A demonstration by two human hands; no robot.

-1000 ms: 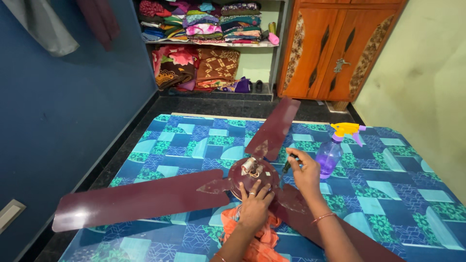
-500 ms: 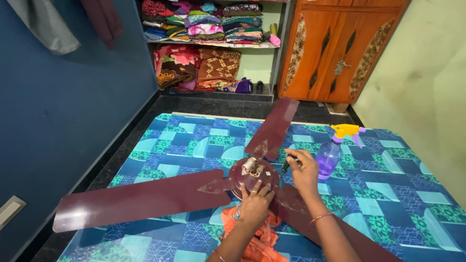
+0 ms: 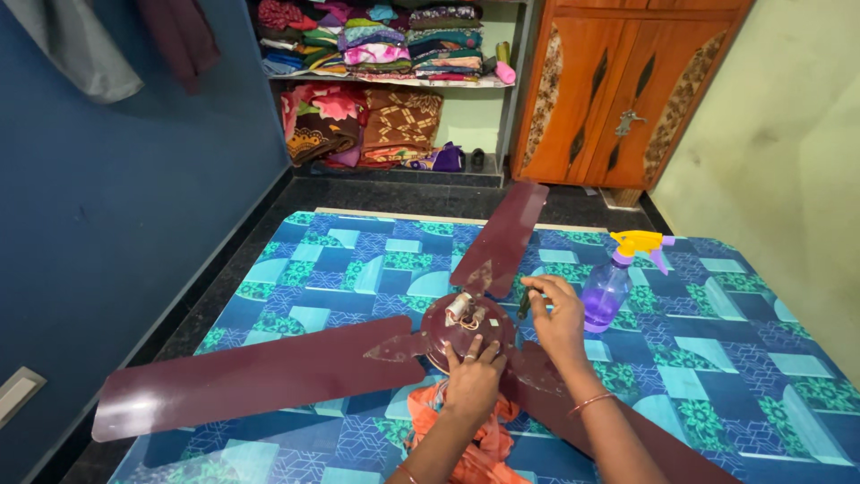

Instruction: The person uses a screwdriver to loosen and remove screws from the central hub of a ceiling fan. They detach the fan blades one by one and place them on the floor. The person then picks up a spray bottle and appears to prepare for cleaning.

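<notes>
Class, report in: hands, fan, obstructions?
Left hand flat on maroon ceiling fan hub. Right hand gripping small dark tool beside it. Purple spray bottle close by.

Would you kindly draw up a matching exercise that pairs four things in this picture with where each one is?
Things:
1. spray bottle
2. orange cloth
3. left hand
4. right hand

Places:
A. pinching a small dark tool beside the fan's hub
B. bunched under the fan at the near edge of the mat
C. resting on the hub of the maroon ceiling fan
D. upright on the patterned mat, right of the fan

Pairs: 1-D, 2-B, 3-C, 4-A
</notes>
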